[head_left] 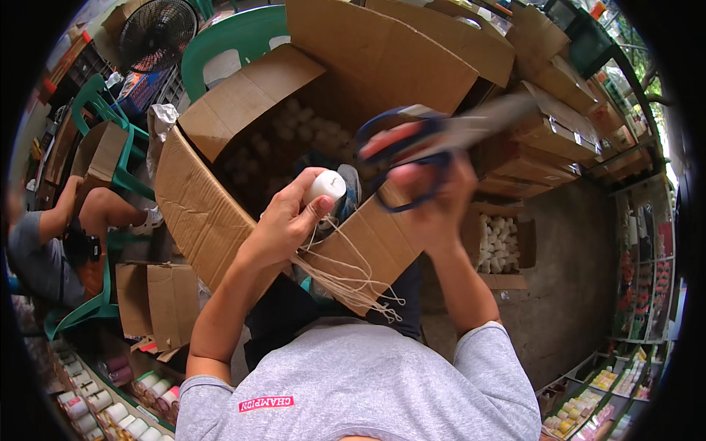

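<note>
Between the thumb and fingers of my left hand (285, 213) is a short white candle (327, 189), its flat end and a small dark wick mark turned up. My right hand (435, 195) grips a pair of scissors (482, 131) by dark blue handles, the blades pointing away to the right and smeared by motion. The scissors are apart from the candle. Just below my left hand, a bunch of thin white strings (349, 279) hangs over the near flap of a big open cardboard box (202, 209). Several white candles (301, 125) lie inside the box, partly in shadow.
A smaller carton (507, 281) of white pieces stands on the floor at right. Stacked cartons (540, 151) rise behind it. A person (44, 235) sits at left near green chairs (132, 158). Candle-filled shelves (103, 400) line the lower left; a fan (157, 35) stands far left.
</note>
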Demonstrator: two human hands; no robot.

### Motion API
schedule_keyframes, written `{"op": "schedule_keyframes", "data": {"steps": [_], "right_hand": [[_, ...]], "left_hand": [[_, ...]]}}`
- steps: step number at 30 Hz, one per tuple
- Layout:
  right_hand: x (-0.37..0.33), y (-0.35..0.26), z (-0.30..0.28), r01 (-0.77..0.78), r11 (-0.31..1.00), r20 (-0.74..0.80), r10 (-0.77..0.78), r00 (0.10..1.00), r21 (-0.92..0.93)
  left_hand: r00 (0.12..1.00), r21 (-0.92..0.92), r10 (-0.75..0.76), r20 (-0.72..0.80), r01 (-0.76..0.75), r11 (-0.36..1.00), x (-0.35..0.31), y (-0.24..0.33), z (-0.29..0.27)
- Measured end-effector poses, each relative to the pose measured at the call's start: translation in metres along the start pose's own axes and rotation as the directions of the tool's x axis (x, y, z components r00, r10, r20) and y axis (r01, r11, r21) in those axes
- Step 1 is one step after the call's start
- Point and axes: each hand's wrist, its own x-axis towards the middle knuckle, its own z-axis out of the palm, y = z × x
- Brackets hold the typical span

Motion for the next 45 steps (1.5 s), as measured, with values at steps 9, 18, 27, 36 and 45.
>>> {"op": "schedule_keyframes", "data": {"steps": [9,18,27,36,45], "right_hand": [[-0.01,-0.013,0.001,-0.052,0.968,-0.016,0.058,0.998,0.246],[-0.024,-0.001,0.009,-0.07,0.994,0.043,0.074,0.996,-0.089],[-0.03,0.008,0.014,-0.178,0.978,0.099,0.189,0.977,-0.109],[-0.064,-0.007,0.033,-0.845,0.265,0.537,0.674,0.507,0.464],[-0.05,0.011,0.053,-0.797,0.1,0.502,0.728,0.466,0.595]], "left_hand": [[0.999,-0.027,0.037,0.005,-0.037,0.999,-0.005,0.006,0.002],[0.999,-0.07,0.043,-0.03,-0.045,0.997,-0.005,0.012,0.008],[0.998,-0.26,0.063,-0.007,-0.063,0.963,-0.001,0.01,0.007],[0.952,-0.673,0.094,-0.293,-0.275,0.686,0.033,-0.008,-0.035],[0.966,-0.719,0.126,-0.226,-0.253,0.648,0.015,0.0,-0.017]]}}
